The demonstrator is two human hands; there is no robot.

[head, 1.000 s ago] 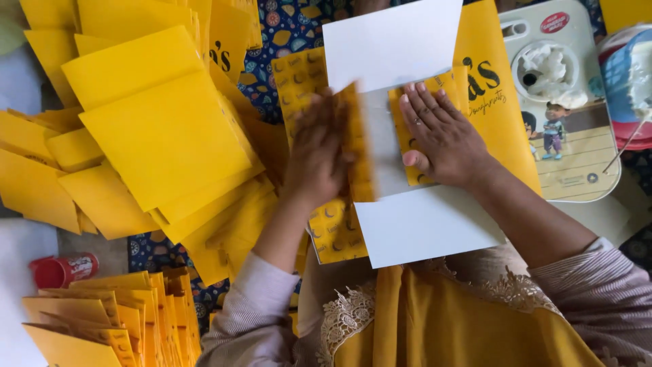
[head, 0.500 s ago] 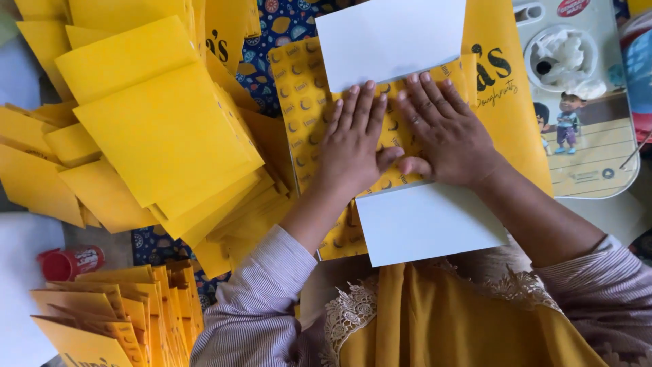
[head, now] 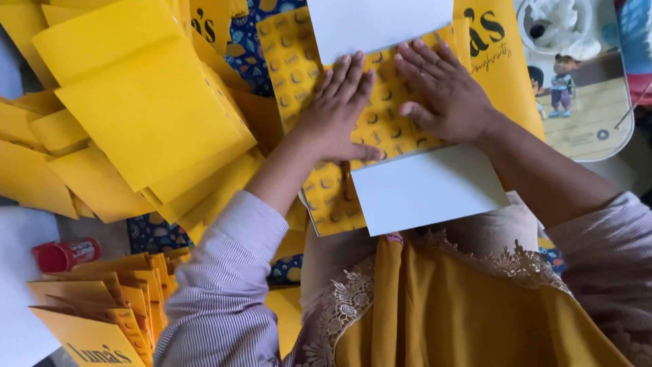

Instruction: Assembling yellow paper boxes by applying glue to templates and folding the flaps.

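Big heap of plain yellow folded sheets fills left side, overlapping, tilted. Centre: yellow patterned sheet, small repeated crescent marks, folded over white card; white shows above and below yellow band. Left hand flat, fingers spread, palm pressing patterned band. Right hand likewise flat beside it, nothing clasped. Stack of yellow folded pieces lower left. Red glue stick lying near stack.

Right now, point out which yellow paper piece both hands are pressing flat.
The yellow sheet patterned with small crescents, lying under the left hand and right hand between white flaps. The big plain yellow folded sheets lie untouched farther left.
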